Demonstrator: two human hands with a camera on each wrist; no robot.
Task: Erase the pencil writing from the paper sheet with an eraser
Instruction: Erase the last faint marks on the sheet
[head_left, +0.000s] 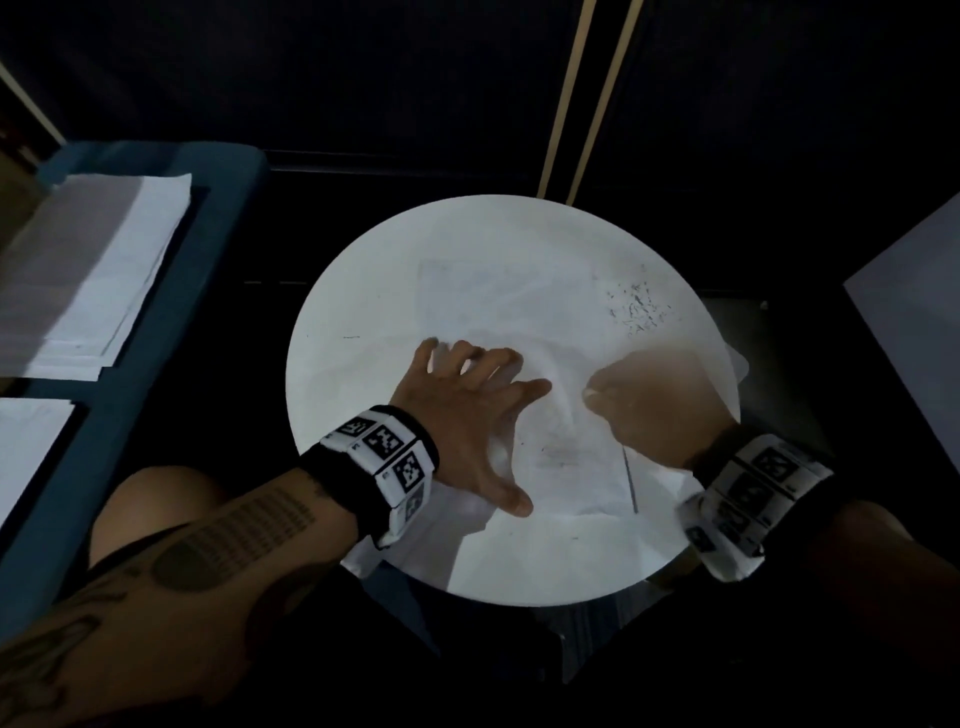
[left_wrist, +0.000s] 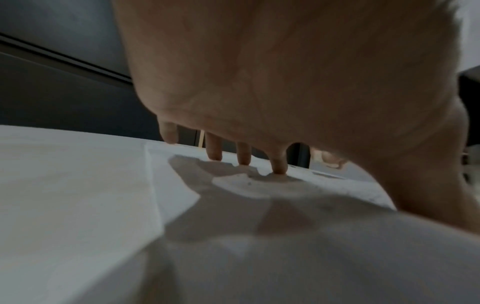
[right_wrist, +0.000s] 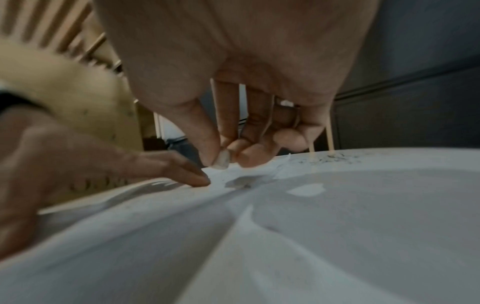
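A white paper sheet (head_left: 519, 312) lies on the round white table (head_left: 332, 374), creased between my hands, with faint pencil marks near its lower part (head_left: 561, 454). My left hand (head_left: 467, 415) is spread flat, its fingertips (left_wrist: 279, 169) pressing the sheet (left_wrist: 285, 246). My right hand (head_left: 649, 400) is blurred in the head view. In the right wrist view its thumb and fingers pinch a small whitish eraser (right_wrist: 222, 159) just over the paper (right_wrist: 311, 236). The left index finger (right_wrist: 192, 179) presses the sheet beside it.
Dark eraser crumbs (head_left: 639, 306) lie scattered at the table's far right. A teal bench (head_left: 156, 364) on the left carries stacked papers (head_left: 98, 270). A grey surface (head_left: 914, 322) juts in at the right. My knees sit under the table's near edge.
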